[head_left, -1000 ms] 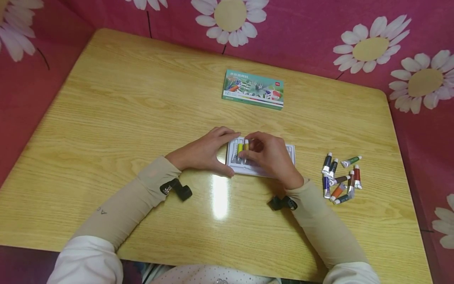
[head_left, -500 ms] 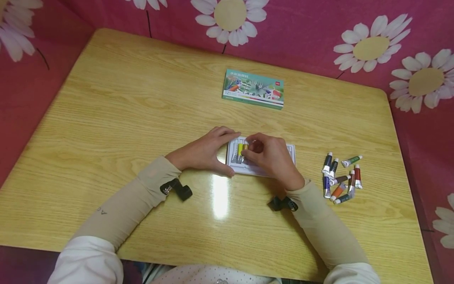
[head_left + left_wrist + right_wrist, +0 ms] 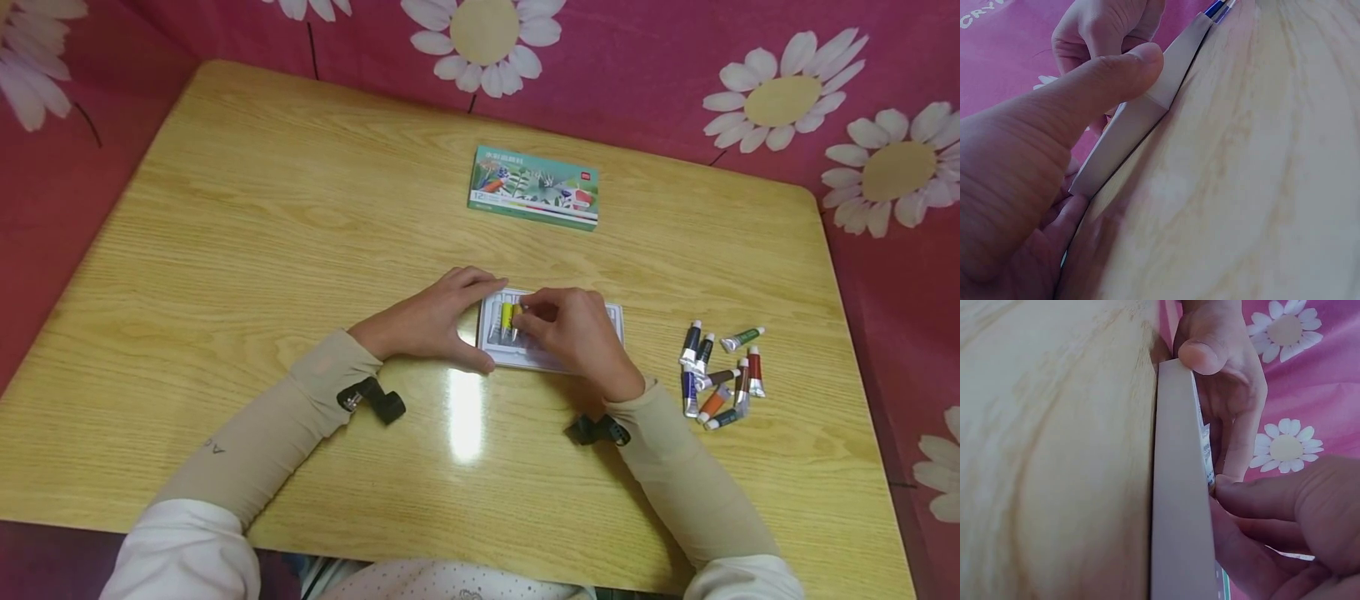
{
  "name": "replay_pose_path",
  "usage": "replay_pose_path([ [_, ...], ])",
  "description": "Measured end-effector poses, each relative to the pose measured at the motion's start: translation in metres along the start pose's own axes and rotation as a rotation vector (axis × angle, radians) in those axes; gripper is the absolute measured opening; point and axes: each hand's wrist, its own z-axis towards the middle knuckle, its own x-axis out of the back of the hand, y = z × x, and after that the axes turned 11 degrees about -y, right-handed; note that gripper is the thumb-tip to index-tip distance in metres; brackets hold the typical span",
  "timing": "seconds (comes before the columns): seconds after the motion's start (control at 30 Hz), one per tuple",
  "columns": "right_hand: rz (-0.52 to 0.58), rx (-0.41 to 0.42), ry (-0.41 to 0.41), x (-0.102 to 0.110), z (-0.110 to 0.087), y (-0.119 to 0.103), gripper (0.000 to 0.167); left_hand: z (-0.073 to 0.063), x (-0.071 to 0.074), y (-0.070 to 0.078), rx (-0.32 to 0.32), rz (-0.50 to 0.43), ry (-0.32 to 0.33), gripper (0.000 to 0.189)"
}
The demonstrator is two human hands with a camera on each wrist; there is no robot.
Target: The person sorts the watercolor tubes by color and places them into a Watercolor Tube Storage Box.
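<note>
Ochre paint tube (image 3: 516, 319) is positioned in the left part of the white tray (image 3: 517, 362), immediately right of the yellow tube (image 3: 507, 316). The right hand (image 3: 576, 331) grasps the ochre paint tube between thumb and fingers. The left hand (image 3: 441, 315) grips the left end of the white tray, thumb at the near corner, fingers at the far corner. Loose tubes (image 3: 703, 355) are grouped on the counter (image 3: 300, 208), right of the white tray. A green box (image 3: 534, 187) lies beyond the white tray, on the far side.
</note>
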Motion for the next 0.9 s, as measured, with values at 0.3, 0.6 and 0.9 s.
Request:
replay_pose_path([
  [0.3, -0.004, 0.04, 0.036, -0.0036, 0.001, 0.0008, 0.024, 0.0002, -0.0002, -0.0001, -0.006, -0.002, 0.002, 0.115],
  [0.6, 0.014, 0.022, 0.015, -0.0039, 0.0007, 0.0011, 0.025, 0.0009, -0.0003, 0.0001, -0.01, -0.008, -0.001, 0.114],
  [0.9, -0.004, 0.033, 0.009, -0.0022, -0.0002, 0.0024, 0.026, 0.0009, -0.0008, 0.0006, 0.008, -0.01, -0.004, 0.116],
])
